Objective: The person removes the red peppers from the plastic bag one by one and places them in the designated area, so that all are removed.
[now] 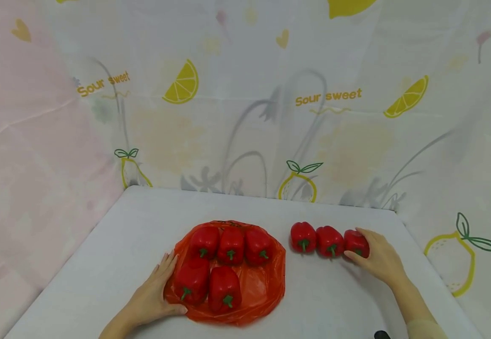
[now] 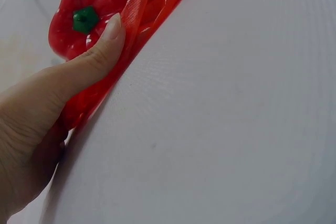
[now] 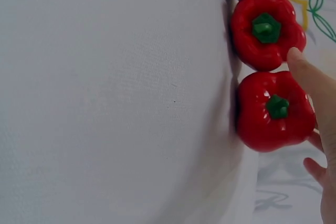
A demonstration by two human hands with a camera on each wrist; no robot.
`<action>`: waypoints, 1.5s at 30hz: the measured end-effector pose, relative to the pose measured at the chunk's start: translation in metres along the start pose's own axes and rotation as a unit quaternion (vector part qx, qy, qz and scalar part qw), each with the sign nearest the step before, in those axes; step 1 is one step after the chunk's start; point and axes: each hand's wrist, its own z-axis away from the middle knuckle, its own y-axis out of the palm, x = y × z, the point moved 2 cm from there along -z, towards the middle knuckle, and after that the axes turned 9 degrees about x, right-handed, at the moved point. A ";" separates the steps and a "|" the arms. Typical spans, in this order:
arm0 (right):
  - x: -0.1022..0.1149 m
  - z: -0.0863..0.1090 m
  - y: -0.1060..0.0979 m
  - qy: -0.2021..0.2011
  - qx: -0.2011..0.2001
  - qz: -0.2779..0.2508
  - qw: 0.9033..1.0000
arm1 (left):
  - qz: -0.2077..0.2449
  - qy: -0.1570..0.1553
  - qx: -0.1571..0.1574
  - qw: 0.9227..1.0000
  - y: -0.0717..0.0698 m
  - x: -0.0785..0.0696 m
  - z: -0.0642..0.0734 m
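**Right hand (image 1: 382,258) curved round the end pepper (image 1: 354,243), left hand (image 1: 154,292) against the red bag (image 1: 255,285)**

In the head view, the bag lies spread on the white table (image 1: 330,301), with five peppers (image 1: 230,245) within its outline: three behind, two in front. The left hand rests along the bag's left edge, fingers extended and thumb spread toward its front. To the bag's right stands a row of three peppers (image 1: 329,241); the right hand's thumb and fingers curve round the one farthest from the bag.

In the left wrist view, the thumb lies straight over the bag's edge, near a pepper's green stem; the other fingers are mostly hidden.

In the right wrist view, the thumb reaches along the end pepper, with fingertips behind it; how firm the hold is, I cannot tell.
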 end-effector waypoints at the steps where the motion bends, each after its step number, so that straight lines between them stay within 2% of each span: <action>1: 0.001 0.001 0.000 -0.005 -0.013 0.002 1.000 | -0.001 0.001 -0.001 1.000 0.000 0.000 0.000; 12: 0.021 0.003 -0.010 -0.054 -0.123 0.005 0.991 | -0.005 0.011 -0.004 1.000 0.000 0.002 0.000; 21: 0.040 0.001 -0.016 -0.134 -0.203 0.016 0.970 | -0.012 0.016 -0.008 1.000 0.000 0.003 -0.001; 25: 0.048 0.000 -0.020 -0.165 -0.223 0.002 0.961 | -0.008 0.011 -0.004 1.000 0.001 0.003 -0.001; 33: 0.067 0.002 -0.026 -0.199 -0.246 -0.011 0.949 | -0.008 0.012 -0.005 1.000 0.001 0.002 -0.001; 40: 0.084 0.001 -0.030 -0.246 -0.280 -0.030 0.927 | -0.013 0.014 -0.006 1.000 0.001 0.003 -0.001; 45: 0.094 0.001 -0.032 -0.267 -0.278 -0.038 0.922 | -0.018 0.023 -0.013 0.999 0.002 0.004 -0.001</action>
